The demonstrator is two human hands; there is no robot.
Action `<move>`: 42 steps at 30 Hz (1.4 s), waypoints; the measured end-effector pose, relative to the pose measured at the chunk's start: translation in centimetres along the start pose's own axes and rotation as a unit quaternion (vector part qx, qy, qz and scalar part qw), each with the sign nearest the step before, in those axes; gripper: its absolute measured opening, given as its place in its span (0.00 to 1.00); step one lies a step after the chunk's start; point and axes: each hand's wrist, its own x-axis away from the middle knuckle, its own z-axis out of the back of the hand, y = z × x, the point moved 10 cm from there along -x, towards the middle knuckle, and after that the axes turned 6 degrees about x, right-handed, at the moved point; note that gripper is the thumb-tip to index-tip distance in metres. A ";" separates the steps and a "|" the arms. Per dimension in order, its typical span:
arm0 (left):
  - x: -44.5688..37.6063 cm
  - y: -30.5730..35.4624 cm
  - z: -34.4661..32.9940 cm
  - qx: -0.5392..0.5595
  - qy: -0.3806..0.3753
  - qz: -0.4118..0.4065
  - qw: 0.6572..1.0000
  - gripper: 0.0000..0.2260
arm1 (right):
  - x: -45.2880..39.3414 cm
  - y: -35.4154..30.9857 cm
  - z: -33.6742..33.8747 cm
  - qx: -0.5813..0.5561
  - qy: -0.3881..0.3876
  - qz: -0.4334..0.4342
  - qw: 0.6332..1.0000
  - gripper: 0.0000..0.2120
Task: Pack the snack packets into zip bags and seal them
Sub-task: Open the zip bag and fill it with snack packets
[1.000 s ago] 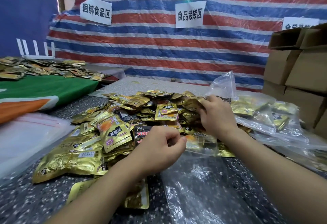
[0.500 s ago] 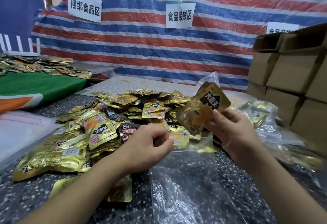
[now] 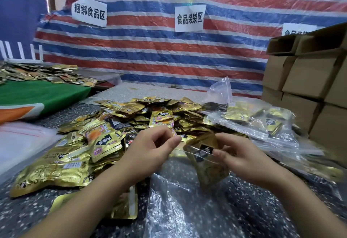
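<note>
A gold packet [image 3: 204, 155] that was held up above the pile half a second ago has been brought down and is now partly inside the mouth of a clear zip bag [image 3: 180, 196], which lies on the speckled bench [image 3: 28, 217] just in front of the person. The packet is pinched by the right hand [image 3: 242, 159], thumb and fingers curled round its upper edge, with the bag's film visible across its lower half. The bag's rim is pinched by the left hand [image 3: 152, 149], thumb and forefinger together, so the mouth is held open; a second ago that hand was already at the rim, and it has barely shifted. The change is judged to mean that a packet is mid-insertion: picking is done, release is not. How many packets are already in this bag cannot be told through the glare. The pile [image 3: 120, 130] of loose packets just beyond the hands is large, so the task is judged far from finished, though filled bags [image 3: 262, 123] are stacked to the right, beside the cardboard boxes [image 3: 308, 80]. The packet is expected to need pushing deeper before the zip can be pressed shut, since a corner caught in the seal would leave it open.
</note>
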 end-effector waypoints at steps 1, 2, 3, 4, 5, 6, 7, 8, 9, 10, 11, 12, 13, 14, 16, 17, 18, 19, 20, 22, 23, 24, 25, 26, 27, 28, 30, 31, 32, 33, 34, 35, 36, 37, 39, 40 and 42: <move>0.0 0.1 0.1 -0.001 0.009 -0.005 1.000 0.16 | 0.0 -0.1 -0.2 0.001 -0.010 0.000 1.000 0.10; 0.0 0.1 0.2 -0.005 0.015 -0.010 1.000 0.16 | 0.1 -0.3 -0.3 0.002 -0.020 0.002 1.000 0.11; 0.0 0.1 0.3 -0.009 0.020 -0.014 1.000 0.17 | 0.2 -0.5 -0.5 0.001 -0.035 0.005 0.999 0.12; 0.0 0.1 0.3 -0.013 0.022 -0.018 1.000 0.17 | 0.3 -0.8 -0.9 0.002 -0.057 0.006 0.998 0.13; 0.0 0.1 0.2 -0.014 0.019 -0.021 0.999 0.16 | 0.4 -1.1 -1.4 0.014 -0.075 0.013 0.997 0.13; 0.1 0.0 0.0 -0.014 0.013 -0.025 1.000 0.16 | 0.4 -1.4 -1.7 0.035 -0.088 0.025 0.995 0.12; 0.1 -0.1 -0.2 -0.014 0.005 -0.025 1.000 0.15 | 0.4 -1.8 -2.1 0.057 -0.096 0.039 0.993 0.11; 0.2 -0.2 -0.5 -0.016 -0.003 -0.023 1.000 0.15 | 0.5 -2.3 -2.5 0.069 -0.103 0.049 0.991 0.10; 0.2 -0.3 -0.7 -0.018 -0.009 -0.019 1.000 0.16 | 0.5 -2.6 -2.7 0.074 -0.103 0.056 0.990 0.11; 0.3 -0.5 -0.8 -0.018 -0.013 -0.017 1.000 0.16 | 0.4 -2.7 -2.7 0.074 -0.092 0.059 0.991 0.13; 0.3 -0.5 -0.9 -0.018 -0.013 -0.015 1.000 0.16 | 0.3 -2.7 -2.5 0.080 -0.072 0.058 0.992 0.13; 0.3 -0.5 -1.0 -0.018 -0.013 -0.014 1.000 0.16 | 0.2 -2.8 -2.2 0.096 -0.048 0.055 0.993 0.11; 0.3 -0.5 -0.9 -0.019 -0.011 -0.015 1.000 0.16 | 0.2 -2.9 -1.9 0.111 -0.029 0.052 0.992 0.07; 0.3 -0.5 -0.9 -0.019 -0.008 -0.015 1.000 0.16 | 0.2 -3.0 -1.7 0.117 -0.020 0.052 0.992 0.09; 0.3 -0.5 -0.7 -0.018 0.000 -0.015 1.000 0.15 | 0.3 -3.2 -1.9 0.097 -0.026 0.053 0.994 0.27; 0.3 -0.5 -0.5 -0.017 0.006 -0.015 1.000 0.15 | 0.4 -3.2 -2.0 0.085 -0.034 0.054 0.994 0.33; 0.3 -0.4 -0.4 -0.016 0.013 -0.016 1.000 0.15 | 0.5 -3.3 -2.1 0.077 -0.043 0.056 0.995 0.35; 0.3 -0.3 -0.3 -0.015 0.019 -0.016 1.000 0.14 | 0.6 -3.3 -2.2 0.085 -0.047 0.063 0.993 0.35; 0.3 -0.2 -0.2 -0.011 0.025 -0.014 1.000 0.14 | 0.7 -3.4 -2.2 0.106 -0.047 0.072 0.991 0.31; 0.3 -0.1 0.2 0.009 0.046 -0.006 0.999 0.13 | 0.8 -3.9 -1.9 0.149 -0.022 0.096 0.984 0.20; 0.3 -0.1 0.5 0.022 0.060 0.000 0.998 0.12 | 0.8 -4.4 -1.4 0.146 0.007 0.114 0.983 0.16; 0.3 0.1 0.9 0.034 0.075 0.004 0.997 0.12 | 0.9 -5.1 -0.6 0.130 0.044 0.133 0.982 0.13; 0.3 0.4 1.2 0.044 0.089 0.001 0.995 0.12 | 1.1 -5.7 0.3 0.109 0.084 0.149 0.979 0.12; 0.3 0.9 1.6 0.058 0.102 -0.008 0.993 0.12 | 1.4 -6.2 1.2 0.084 0.120 0.162 0.976 0.10; 0.3 1.5 2.0 0.076 0.114 -0.020 0.990 0.12 | 1.6 -6.7 2.1 0.057 0.151 0.173 0.972 0.09; 0.3 2.1 2.3 0.092 0.122 -0.032 0.988 0.12 | 1.9 -7.2 2.8 0.037 0.175 0.183 0.967 0.07; 0.5 3.3 2.7 0.110 0.132 -0.052 0.984 0.11 | 2.4 -8.2 3.7 0.021 0.210 0.201 0.957 0.06; 0.6 3.7 2.9 0.113 0.134 -0.059 0.983 0.11 | 2.6 -8.6 3.9 0.022 0.221 0.206 0.953 0.05; 0.6 4.0 2.9 0.115 0.135 -0.064 0.982 0.11 | 2.7 -8.9 4.1 0.023 0.228 0.209 0.951 0.05; 0.6 4.2 2.9 0.117 0.134 -0.066 0.982 0.11 | 2.8 -9.0 4.2 0.021 0.233 0.210 0.949 0.05; 0.6 4.3 2.9 0.120 0.133 -0.067 0.981 0.10 | 2.8 -9.1 4.3 0.017 0.236 0.208 0.949 0.05; 0.6 4.4 2.9 0.123 0.133 -0.066 0.981 0.10 | 2.8 -9.0 4.4 0.013 0.237 0.206 0.949 0.05; 0.6 4.3 2.9 0.124 0.129 -0.064 0.982 0.10 | 2.7 -8.9 4.5 0.011 0.236 0.202 0.950 0.05; 0.6 4.3 2.7 0.120 0.121 -0.061 0.983 0.11 | 2.5 -8.7 4.4 0.011 0.234 0.198 0.952 0.05; 0.5 3.9 2.3 0.103 0.100 -0.052 0.988 0.12 | 2.2 -8.0 4.2 0.012 0.222 0.186 0.957 0.04; 0.5 3.6 2.1 0.089 0.090 -0.046 0.991 0.11 | 2.0 -7.6 3.9 0.015 0.213 0.178 0.960 0.04; 0.4 3.0 1.6 0.049 0.073 -0.038 0.995 0.09 | 1.6 -6.7 3.5 0.026 0.196 0.162 0.967 0.05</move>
